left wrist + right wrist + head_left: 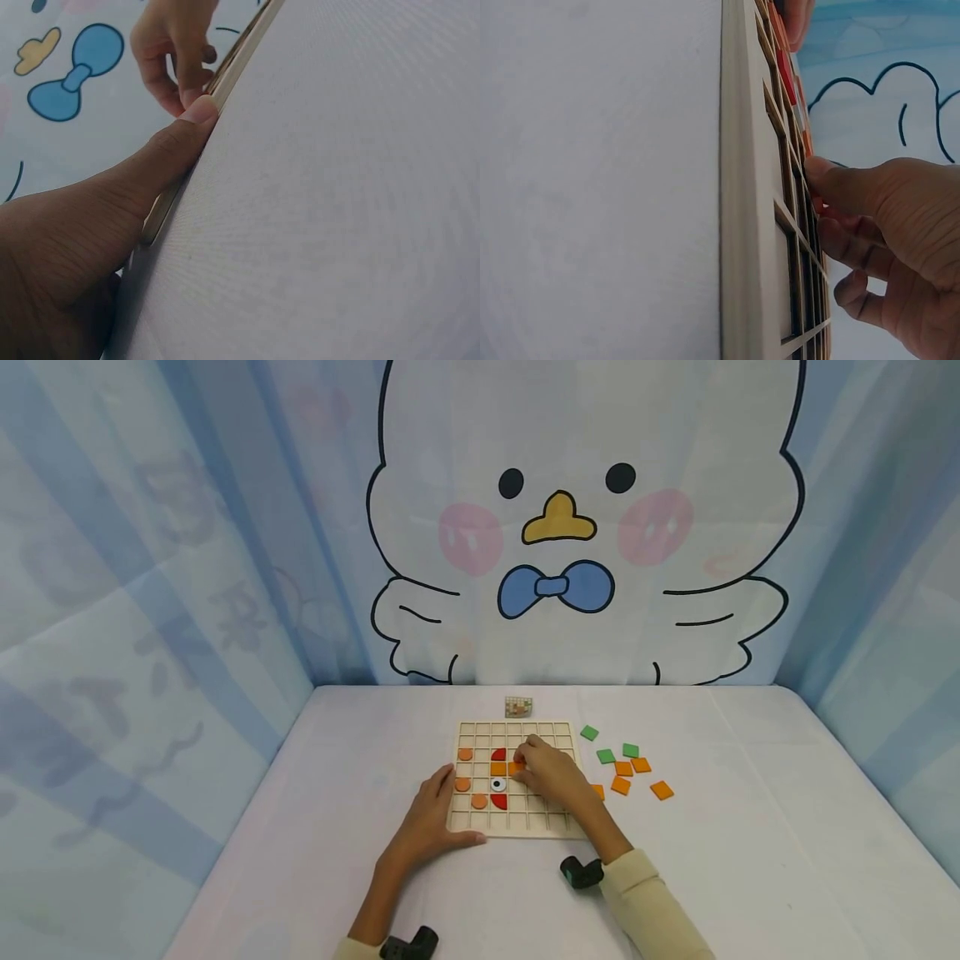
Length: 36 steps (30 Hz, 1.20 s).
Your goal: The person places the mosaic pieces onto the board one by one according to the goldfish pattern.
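A pale wooden grid board (pixel 540 827) lies on the table. My left hand (pixel 431 818) rests on its near left corner, fingers along the left edge. In the left wrist view the straight thumb (pixel 184 124) lies against the front edge. Over the middle of the grid, my right hand (pixel 553 772) pinches an orange square tile (pixel 515 768) with thumb and fingertips, beside another orange square (pixel 498 768). Red quarter-round pieces (pixel 498 802), a black-and-white eye piece (pixel 498 784) and several orange discs (pixel 479 801) sit in other cells. The right fingers partly cover the pinched tile.
Loose green tiles (pixel 605 756) and orange square tiles (pixel 662 790) lie right of the board. A small patterned card (pixel 518 707) lies behind it. A curtain with a cartoon bird (pixel 570 643) hangs beyond the table's far edge.
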{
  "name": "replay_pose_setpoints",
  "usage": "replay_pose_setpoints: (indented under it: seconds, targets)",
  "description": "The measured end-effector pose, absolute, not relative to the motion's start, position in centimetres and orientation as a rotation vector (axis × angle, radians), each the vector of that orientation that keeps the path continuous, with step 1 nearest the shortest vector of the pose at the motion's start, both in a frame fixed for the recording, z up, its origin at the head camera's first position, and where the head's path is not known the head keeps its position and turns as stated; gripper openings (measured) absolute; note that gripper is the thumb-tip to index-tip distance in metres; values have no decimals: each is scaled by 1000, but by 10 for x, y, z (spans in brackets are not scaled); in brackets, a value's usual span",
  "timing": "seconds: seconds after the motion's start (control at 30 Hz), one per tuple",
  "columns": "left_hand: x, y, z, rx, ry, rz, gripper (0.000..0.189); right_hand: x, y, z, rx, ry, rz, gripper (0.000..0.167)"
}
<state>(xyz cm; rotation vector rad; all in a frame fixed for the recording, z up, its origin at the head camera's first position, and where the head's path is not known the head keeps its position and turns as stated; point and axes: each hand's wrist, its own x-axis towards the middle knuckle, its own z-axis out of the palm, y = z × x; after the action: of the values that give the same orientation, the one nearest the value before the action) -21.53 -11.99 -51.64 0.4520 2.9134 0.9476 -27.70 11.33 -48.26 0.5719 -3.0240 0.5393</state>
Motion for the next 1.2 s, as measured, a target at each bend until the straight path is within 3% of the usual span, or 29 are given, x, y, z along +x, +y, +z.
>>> replay_pose_setpoints:
  seconds: [1.2]
  targets:
    - [-214, -121, -515, 444, 2904, 960, 121, -270, 124, -473, 571, -2961, 565, 23]
